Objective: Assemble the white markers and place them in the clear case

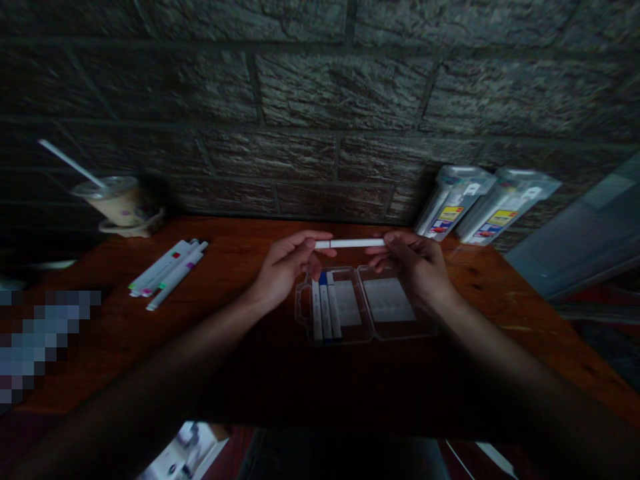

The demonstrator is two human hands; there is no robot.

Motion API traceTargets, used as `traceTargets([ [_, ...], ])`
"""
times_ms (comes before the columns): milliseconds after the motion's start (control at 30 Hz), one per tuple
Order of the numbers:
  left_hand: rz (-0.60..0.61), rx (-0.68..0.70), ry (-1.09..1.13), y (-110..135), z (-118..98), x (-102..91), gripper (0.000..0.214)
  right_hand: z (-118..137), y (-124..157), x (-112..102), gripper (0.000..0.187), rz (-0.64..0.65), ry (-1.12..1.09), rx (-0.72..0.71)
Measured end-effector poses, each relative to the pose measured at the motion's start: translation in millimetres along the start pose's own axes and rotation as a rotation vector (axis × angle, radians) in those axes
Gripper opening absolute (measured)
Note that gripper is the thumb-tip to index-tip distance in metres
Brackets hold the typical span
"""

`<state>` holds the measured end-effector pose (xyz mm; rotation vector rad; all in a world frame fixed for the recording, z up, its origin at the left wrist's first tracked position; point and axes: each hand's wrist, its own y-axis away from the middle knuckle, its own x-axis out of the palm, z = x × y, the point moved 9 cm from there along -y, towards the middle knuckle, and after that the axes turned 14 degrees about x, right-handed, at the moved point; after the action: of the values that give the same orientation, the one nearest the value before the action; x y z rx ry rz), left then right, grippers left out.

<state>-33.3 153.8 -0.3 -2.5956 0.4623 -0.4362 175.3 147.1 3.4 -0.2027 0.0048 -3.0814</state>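
A white marker pen [356, 243] is held level by its two ends. My left hand [295, 257] pinches the end with a thin dark ring, and my right hand [411, 257] grips the other end. Beneath the hands a clear plastic case [371, 313] lies opened flat on the wooden table. Several white markers [326, 310] with some blue parts stand side by side in its left half. White paper shows in both halves. To the left rests a loose pile of white markers [170, 267] with coloured marks.
Two upright clear marker cases [487, 207] stand at the back right against the brick wall [300, 87]. A drink cup [117, 200] with a straw sits on a holder at the back left. A white box [187, 453] is below the table's front edge [250, 423].
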Motion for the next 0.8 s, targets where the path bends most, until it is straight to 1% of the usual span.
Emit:
traceTargets([
  [233, 0.089, -0.015, 0.041, 2, -1, 8.7, 0.038, -8, -8, -8, 0.032, -0.018, -0.104, 0.116],
  [467, 0.16, -0.004, -0.008, 2, -2, 13.7, 0.044, -14, -12, -11, 0.029, -0.009, -0.064, 0.163],
  [567, 0.177, -0.005, -0.03, 2, -3, 15.6, 0.043, -17, -13, -13, 0.027, -0.019, -0.087, 0.185],
  [667, 0.162, -0.015, -0.049, 2, -2, 14.8, 0.041, -17, -12, -15, 0.027, -0.046, -0.123, 0.178],
  [800, 0.084, -0.03, -0.094, 1, 2, 6.9, 0.037, -14, -10, -15, 0.024, -0.062, -0.109, 0.14],
])
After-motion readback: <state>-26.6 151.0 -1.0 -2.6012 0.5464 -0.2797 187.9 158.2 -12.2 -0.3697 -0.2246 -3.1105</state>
